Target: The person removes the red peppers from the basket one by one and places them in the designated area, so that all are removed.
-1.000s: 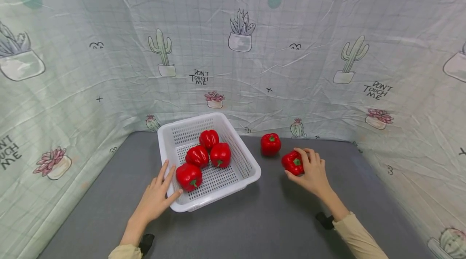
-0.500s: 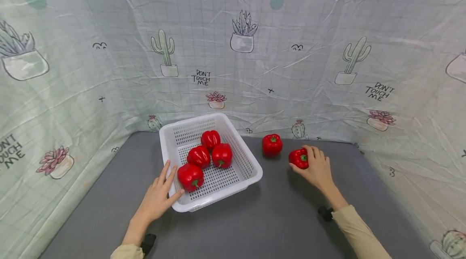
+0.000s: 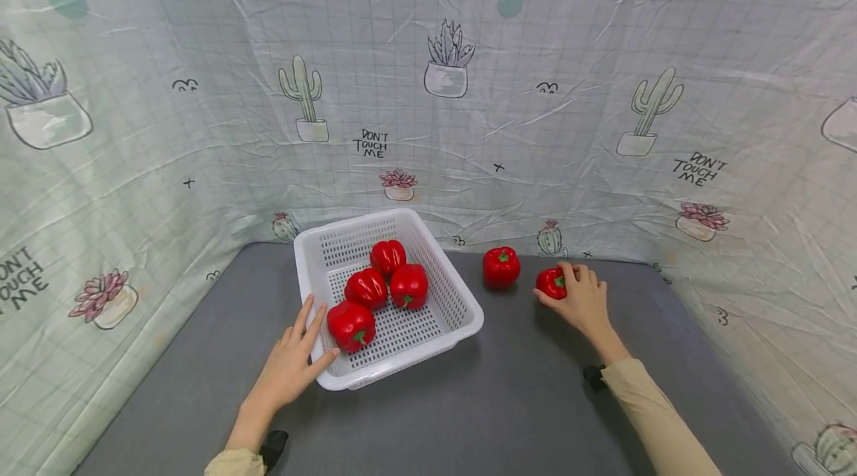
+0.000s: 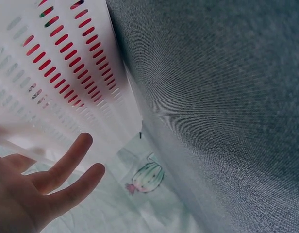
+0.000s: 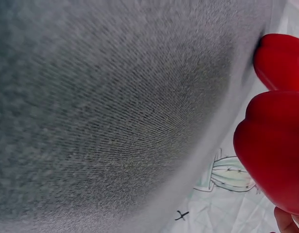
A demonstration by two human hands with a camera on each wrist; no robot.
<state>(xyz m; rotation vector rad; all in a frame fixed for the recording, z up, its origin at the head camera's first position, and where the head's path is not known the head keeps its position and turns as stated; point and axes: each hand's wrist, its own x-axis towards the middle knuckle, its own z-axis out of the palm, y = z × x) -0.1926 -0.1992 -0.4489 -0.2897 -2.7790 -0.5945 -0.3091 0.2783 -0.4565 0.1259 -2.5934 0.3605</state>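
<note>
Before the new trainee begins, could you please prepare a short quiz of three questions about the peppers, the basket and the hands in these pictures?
1. How many red peppers lie inside the white basket?
2. True or false: the left hand grips a pepper.
3. Choose: outside the basket, the untouched pepper is
a) under the left hand
b) between the basket and the right hand
c) left of the basket

Key:
1. Four.
2. False; its fingers are spread at the basket's rim.
3. b; the right hand grips another pepper.
</note>
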